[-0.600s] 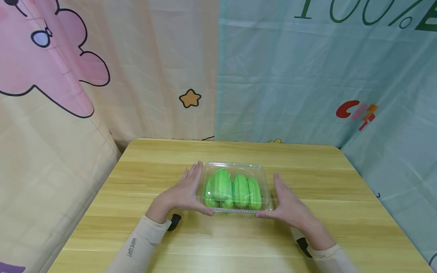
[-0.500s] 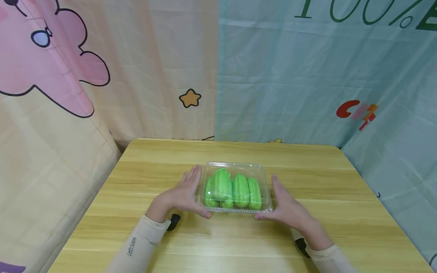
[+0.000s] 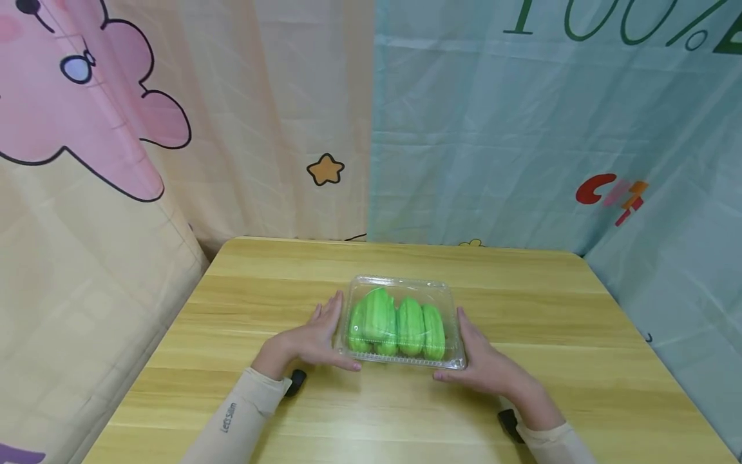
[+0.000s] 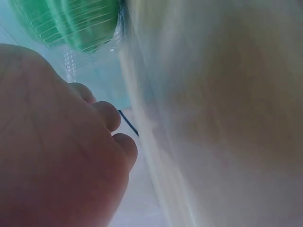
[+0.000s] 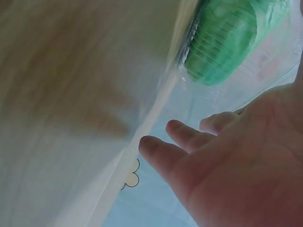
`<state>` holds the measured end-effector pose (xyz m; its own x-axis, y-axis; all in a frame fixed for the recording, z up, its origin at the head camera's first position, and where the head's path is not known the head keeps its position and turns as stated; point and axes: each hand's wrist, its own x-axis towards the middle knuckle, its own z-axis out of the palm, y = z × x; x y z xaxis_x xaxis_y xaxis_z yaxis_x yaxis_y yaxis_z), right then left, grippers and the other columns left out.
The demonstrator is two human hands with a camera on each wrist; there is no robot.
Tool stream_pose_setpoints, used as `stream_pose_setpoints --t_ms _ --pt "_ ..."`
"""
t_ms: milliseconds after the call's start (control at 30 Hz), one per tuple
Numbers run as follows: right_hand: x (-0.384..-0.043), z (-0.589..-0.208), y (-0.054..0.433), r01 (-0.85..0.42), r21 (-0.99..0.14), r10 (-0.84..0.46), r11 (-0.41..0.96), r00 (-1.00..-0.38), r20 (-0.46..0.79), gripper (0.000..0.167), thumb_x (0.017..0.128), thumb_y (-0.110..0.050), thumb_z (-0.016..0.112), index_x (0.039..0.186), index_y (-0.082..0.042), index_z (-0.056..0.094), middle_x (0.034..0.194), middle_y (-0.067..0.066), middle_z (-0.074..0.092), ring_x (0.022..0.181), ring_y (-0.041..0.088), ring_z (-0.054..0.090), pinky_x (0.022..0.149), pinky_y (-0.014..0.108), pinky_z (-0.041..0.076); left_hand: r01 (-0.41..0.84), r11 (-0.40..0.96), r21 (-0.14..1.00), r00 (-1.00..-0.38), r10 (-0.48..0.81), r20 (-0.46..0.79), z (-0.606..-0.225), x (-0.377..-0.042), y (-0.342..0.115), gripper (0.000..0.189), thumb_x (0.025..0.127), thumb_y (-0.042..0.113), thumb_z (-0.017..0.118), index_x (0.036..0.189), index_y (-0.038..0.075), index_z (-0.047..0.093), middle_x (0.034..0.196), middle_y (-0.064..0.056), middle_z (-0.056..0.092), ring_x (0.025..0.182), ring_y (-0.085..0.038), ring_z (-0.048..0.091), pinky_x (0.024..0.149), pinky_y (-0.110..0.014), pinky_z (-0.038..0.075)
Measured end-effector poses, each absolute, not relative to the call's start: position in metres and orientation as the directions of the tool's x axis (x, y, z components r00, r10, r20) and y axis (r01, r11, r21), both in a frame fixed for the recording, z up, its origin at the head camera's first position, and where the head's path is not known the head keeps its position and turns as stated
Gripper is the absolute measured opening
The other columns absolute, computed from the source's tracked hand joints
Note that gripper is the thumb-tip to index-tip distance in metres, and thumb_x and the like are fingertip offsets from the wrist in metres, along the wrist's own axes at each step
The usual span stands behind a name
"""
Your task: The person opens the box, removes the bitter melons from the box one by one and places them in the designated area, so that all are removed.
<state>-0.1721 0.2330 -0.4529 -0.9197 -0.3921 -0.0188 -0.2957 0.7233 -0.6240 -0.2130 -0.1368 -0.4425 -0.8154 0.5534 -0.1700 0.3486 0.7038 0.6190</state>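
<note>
In the head view, a clear plastic clamshell box point(image 3: 400, 365) stands on the wooden table, slightly askew. Several green, ridged, oblong pieces point(image 3: 410, 327) lie side by side inside it; their kind is unclear. My left hand point(image 3: 310, 340) is at the box's left side, fingers straight along the wall and thumb by the front left corner. On the opposite side, the straight fingers of my right hand point(image 3: 487, 361) lie against the wall, its thumb at the front right corner. Both wrist views show fingers below the green contents point(image 4: 78, 23), partly cut off by the frame edge.
Bare wood of the table point(image 3: 278, 258) surrounds the box. Behind it hangs a printed curtain point(image 3: 464, 129), beige on the left and blue on the right. Each wrist wears a black device point(image 3: 297, 383) by the sleeve.
Both hands have drawn closer against the box's sides. The box has turned slightly, its front right corner shifting toward the person. The head view has shifted a little.
</note>
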Motion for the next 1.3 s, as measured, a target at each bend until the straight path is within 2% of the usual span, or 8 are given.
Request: stream_pose_setpoints --t_ms 133,400,600,800,1067,1300 --pt "-0.173 -0.451 0.233 -0.296 -0.613 -0.384 0.733 -0.923 -0.014 0.133 0.079 -0.063 0.077 0.16 -0.007 -0.012 0.165 0.025 -0.001 0.148 0.047 0.012 0.114 0.064 0.019 0.351 0.715 0.605 -0.823 0.544 -0.165 -0.443 -0.211 -0.137 0.147 0.07 0.071 0.078 0.156 0.006 -0.022 0.164 -0.013 -0.021 0.15 -0.034 -0.016 0.119 -0.051 -0.005" --pt "-0.17 -0.453 0.229 -0.298 -0.604 -0.39 0.739 -0.921 -0.023 0.124 0.083 -0.065 0.071 0.162 -0.009 -0.005 0.164 0.024 0.011 0.145 0.049 0.022 0.11 0.068 0.026 0.331 0.772 0.542 -0.834 0.508 -0.215 -0.435 -0.202 -0.136 0.148 0.069 0.073 0.077 0.156 0.005 -0.022 0.165 -0.014 -0.017 0.151 -0.032 -0.011 0.119 -0.05 -0.004" --pt "-0.163 -0.454 0.229 -0.271 -0.592 -0.385 0.759 -0.92 -0.071 0.113 0.091 -0.068 0.057 0.161 -0.013 -0.012 0.165 0.023 0.005 0.147 0.048 0.016 0.111 0.069 0.019 0.335 0.804 0.491 -0.835 0.495 -0.24 -0.432 -0.197 -0.135 0.144 0.071 0.074 0.074 0.156 0.002 -0.018 0.165 -0.017 -0.013 0.152 -0.031 -0.007 0.12 -0.049 -0.004" --pt "-0.161 -0.455 0.229 -0.296 -0.591 -0.412 0.751 -0.909 -0.068 0.096 0.102 -0.059 0.044 0.16 -0.006 -0.011 0.166 0.02 -0.002 0.147 0.048 0.013 0.114 0.067 0.014 0.315 0.825 0.47 -0.837 0.475 -0.273 -0.428 -0.195 -0.133 0.141 0.074 0.076 0.07 0.156 0.004 -0.019 0.165 -0.014 -0.013 0.152 -0.029 -0.006 0.12 -0.049 -0.004" --pt "-0.161 -0.455 0.227 -0.27 -0.615 -0.404 0.741 -0.911 -0.086 0.094 0.102 -0.059 0.043 0.16 -0.01 -0.014 0.166 0.018 -0.004 0.148 0.047 0.01 0.113 0.068 0.014 0.333 0.838 0.432 -0.839 0.472 -0.27 -0.427 -0.198 -0.131 0.133 0.08 0.078 0.061 0.157 0.002 -0.017 0.166 -0.015 -0.01 0.152 -0.028 -0.003 0.121 -0.049 -0.003" --pt "-0.165 -0.453 0.226 -0.276 -0.625 -0.407 0.73 -0.911 -0.073 0.085 0.107 -0.051 0.036 0.159 -0.007 -0.015 0.165 0.023 0.001 0.147 0.05 0.01 0.112 0.07 0.011 0.34 0.849 0.404 -0.839 0.468 -0.277 -0.427 -0.198 -0.128 0.128 0.083 0.081 0.053 0.157 0.003 -0.016 0.166 -0.013 -0.01 0.152 -0.027 -0.002 0.121 -0.049 0.0"
